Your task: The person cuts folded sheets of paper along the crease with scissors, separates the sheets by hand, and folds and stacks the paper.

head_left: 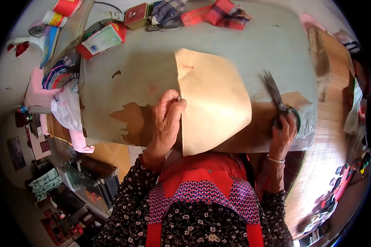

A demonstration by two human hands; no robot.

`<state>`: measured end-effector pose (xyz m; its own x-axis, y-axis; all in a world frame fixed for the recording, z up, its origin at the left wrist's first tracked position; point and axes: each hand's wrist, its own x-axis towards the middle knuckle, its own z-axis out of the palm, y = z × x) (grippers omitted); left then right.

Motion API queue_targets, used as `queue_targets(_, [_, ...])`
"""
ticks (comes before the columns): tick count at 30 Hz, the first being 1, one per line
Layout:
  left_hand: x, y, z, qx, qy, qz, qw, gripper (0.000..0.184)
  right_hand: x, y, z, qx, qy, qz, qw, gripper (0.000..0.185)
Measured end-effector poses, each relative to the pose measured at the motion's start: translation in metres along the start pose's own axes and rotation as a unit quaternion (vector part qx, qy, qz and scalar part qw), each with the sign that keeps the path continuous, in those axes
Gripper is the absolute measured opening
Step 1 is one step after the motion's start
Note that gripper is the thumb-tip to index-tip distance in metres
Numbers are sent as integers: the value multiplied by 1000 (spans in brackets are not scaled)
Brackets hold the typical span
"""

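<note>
A tan paper sheet [214, 99] with small red print near its top left lies over the middle of the worn table. My left hand [169, 117] pinches the sheet's left edge between thumb and fingers. To the right, my right hand [285, 133] has its fingers at the dark green handles of a pair of scissors [276, 92]. The scissor blades point up and away, a little apart from the paper. Whatever lies under the sheet is hidden.
The table [251, 33] has peeled brown patches. Along its far edge are a red box [101, 41], a tin [137, 16] and folded plaid cloths [226, 14]. A white plastic bag [68, 107] hangs at the left edge. A woven mat [317, 164] lies at the right.
</note>
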<state>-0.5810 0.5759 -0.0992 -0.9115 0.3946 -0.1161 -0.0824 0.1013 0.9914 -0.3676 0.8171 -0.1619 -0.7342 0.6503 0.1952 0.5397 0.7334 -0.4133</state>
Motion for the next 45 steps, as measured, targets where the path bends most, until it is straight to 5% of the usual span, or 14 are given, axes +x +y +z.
queue_targets(4, [9,-8,-2,-33,24,-18,999,11,-3,16,-2,-42,34,10,999,44])
queue_targets(15, [11,-17,-15,-106,-13,-2,994,15,15,37,-24,-7,-118,-3,993,70])
queue_targets(18, [8,-9,-19,-122,-47,-59,990,21,9,35,-27,31,-135,58,989,77])
queue_targets(20, [8,-12,-22,-129,-54,-54,989,23,8,24,-35,123,-172,183,960,82])
queue_targets(26, [2,-15,-18,-148,-52,-36,987,28,-9,21,-34,255,-203,227,918,75])
queue_targets(29, [1,-17,-17,-168,-38,-44,984,28,-8,9,-40,313,-216,330,864,68])
queue_targets(38, [-4,-14,-17,-194,-15,-45,980,16,-31,-71,-47,571,-224,256,747,71])
queue_targets(40, [-4,-12,-18,-190,-7,-48,981,13,-34,-101,-51,663,-217,280,659,77])
queue_targets(45, [-3,-13,-20,-111,20,26,993,11,-30,-110,-52,581,-361,203,701,84])
